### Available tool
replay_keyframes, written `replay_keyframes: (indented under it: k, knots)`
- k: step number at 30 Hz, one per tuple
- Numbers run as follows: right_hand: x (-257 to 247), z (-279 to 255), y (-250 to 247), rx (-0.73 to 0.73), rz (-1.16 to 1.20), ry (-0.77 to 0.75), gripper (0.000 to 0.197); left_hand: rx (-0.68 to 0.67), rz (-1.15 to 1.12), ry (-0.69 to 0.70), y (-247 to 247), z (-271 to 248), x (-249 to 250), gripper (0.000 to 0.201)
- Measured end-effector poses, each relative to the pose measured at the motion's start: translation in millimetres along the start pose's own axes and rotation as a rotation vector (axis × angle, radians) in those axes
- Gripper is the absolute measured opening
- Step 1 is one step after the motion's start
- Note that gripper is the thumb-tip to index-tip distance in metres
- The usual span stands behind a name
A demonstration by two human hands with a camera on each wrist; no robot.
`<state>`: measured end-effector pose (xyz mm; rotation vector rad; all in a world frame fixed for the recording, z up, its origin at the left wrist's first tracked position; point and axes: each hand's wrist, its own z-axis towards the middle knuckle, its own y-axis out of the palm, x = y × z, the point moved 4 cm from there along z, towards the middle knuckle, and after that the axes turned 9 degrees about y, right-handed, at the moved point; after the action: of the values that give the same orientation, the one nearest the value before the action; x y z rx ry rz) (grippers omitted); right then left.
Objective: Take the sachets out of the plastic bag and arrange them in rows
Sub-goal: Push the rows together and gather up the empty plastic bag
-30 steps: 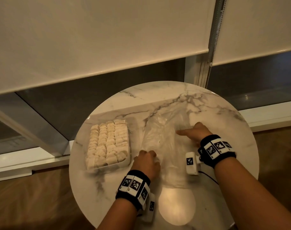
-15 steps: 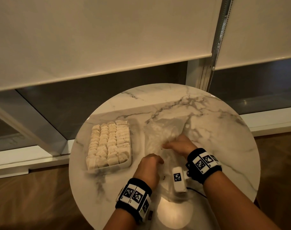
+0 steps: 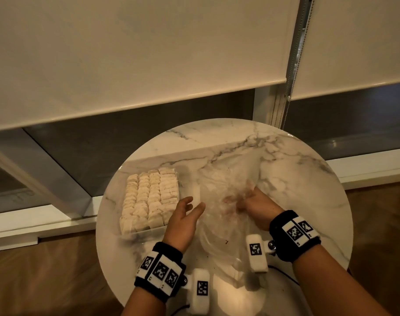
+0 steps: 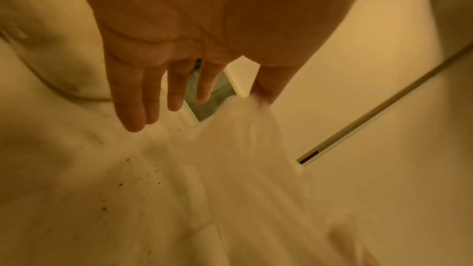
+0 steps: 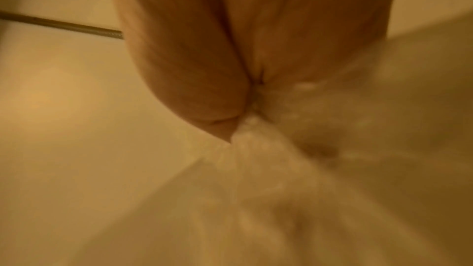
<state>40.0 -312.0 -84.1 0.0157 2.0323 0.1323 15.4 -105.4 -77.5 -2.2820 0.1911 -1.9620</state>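
Four rows of sachets were seen left of the spread, idle left hand; the bag was bunched in the right hand.

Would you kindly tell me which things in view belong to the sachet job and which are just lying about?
Part of the job:
- plastic bag, gripped by the right hand
- sachets in rows in the clear tray
- left hand, fingers spread beside the bag

Just there:
- marble table
- roller blinds
- bead chain
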Motion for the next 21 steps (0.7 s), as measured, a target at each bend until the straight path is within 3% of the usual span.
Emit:
replay_keyframes:
  k: [3, 6, 8, 11, 14, 19, 21]
  knots:
    - [-14, -18, 12, -0.123, 0.004, -0.06, 0.036, -0.109, -0.057, -0.05, 4, -2, 9, 0.065]
    - [-27, -31, 27, -0.194, -0.099, -0.168, 0.033, -0.255, -0.061, 0.02, 13, 0, 19, 0.067]
    - [-30, -33, 30, -0.176, -0.112, -0.191, 0.037, -0.237, -0.003, 0.125, 15, 2, 23, 0.063]
    - [-34, -35, 31, -0.195, -0.004, -0.185, 0.037, -0.158, 0.116, 0.295, 13, 5, 31, 0.034]
    - [-37, -40, 36, -0.272, 0.052, -0.212, 0.032, -0.138, 0.206, 0.408, 16, -2, 42, 0.032]
    - [-40, -41, 41, -0.078, -0.053, -0.311, 0.019, -0.183, 0.285, 0.466, 34, -5, 36, 0.008]
    - [-42, -41, 39, -0.02, -0.025, -0.346, 0.014, -0.147, 0.182, 0.405, 35, -7, 31, 0.031]
